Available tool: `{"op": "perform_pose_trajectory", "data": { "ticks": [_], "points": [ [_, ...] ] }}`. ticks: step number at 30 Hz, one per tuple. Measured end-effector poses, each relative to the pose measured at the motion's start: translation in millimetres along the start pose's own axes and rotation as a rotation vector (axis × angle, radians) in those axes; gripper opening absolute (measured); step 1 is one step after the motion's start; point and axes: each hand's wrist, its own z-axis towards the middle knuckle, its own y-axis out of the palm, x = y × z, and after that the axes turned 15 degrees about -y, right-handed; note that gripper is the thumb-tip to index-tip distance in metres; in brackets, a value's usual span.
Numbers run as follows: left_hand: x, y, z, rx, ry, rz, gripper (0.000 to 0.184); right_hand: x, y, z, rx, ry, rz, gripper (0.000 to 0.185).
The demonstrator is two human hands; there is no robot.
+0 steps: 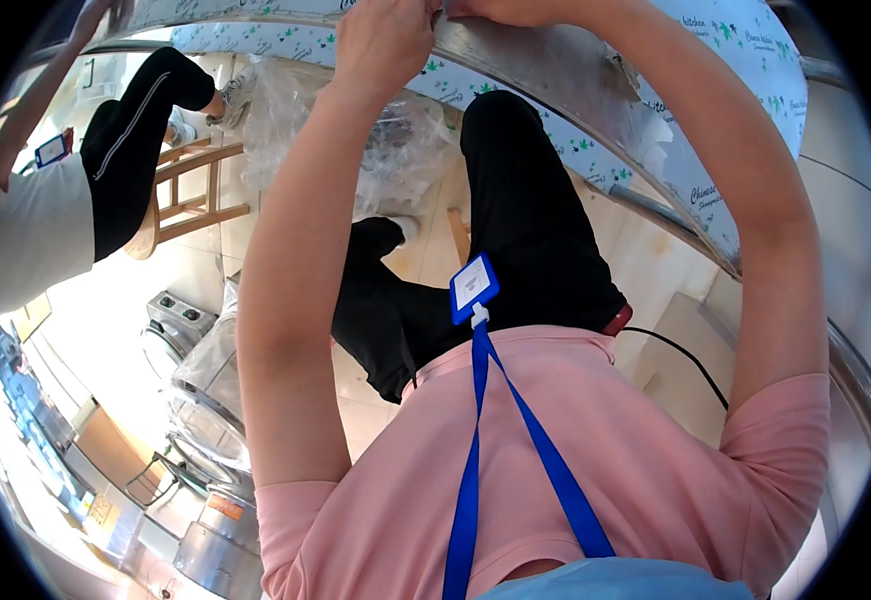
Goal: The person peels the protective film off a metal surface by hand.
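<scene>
Both hands are at the top edge of the head view, close together over the edge of a metal-edged table (555,75). My left hand (387,42) is closed, its fingers curled towards my right hand; what it holds is cut off by the frame. Only the lower part of my right hand (520,8) shows, and its fingertips are out of view. A small greyish bit shows between the hands, too little to name. A printed plastic sheet (725,50) with green leaf marks covers part of the table, its edge torn and peeling.
Crumpled clear plastic (300,130) hangs under the table at left. Another person (145,130) sits on a wooden stool (200,190) to the left. Plastic-wrapped metal equipment (205,390) stands behind at left. A black cable (680,350) runs by my right side.
</scene>
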Motion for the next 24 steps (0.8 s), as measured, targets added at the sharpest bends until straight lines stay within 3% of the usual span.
{"op": "perform_pose_trajectory", "data": {
  "ticks": [2, 5, 14, 17, 20, 24],
  "points": [
    [-1.2, 1.7, -0.4, 0.022, 0.013, -0.040, 0.014, -5.9, 2.2, 0.4, 0.038, -0.031, -0.017, 0.018],
    [-18.3, 6.5, 16.4, 0.122, -0.011, -0.236, 0.016, -4.7, 2.9, 7.1, -0.109, 0.062, 0.032, 0.018],
    [-8.8, -12.3, 5.8, -0.069, 0.034, -0.162, 0.014, 15.6, 14.4, -1.2, 0.017, 0.067, 0.167, 0.020],
    [1.0, -21.4, 1.9, -0.139, 0.094, -0.046, 0.013, -2.6, -4.7, 0.3, -0.090, 0.066, 0.067, 0.017],
    [-1.8, -15.5, 6.1, -0.166, 0.116, 0.003, 0.011, 1.0, 3.6, 6.6, -0.137, 0.040, -0.070, 0.013],
    [-5.8, -8.0, 6.6, -0.109, 0.133, 0.027, 0.012, 1.6, 4.9, 5.6, -0.051, 0.022, 0.018, 0.014]
  ]
}}
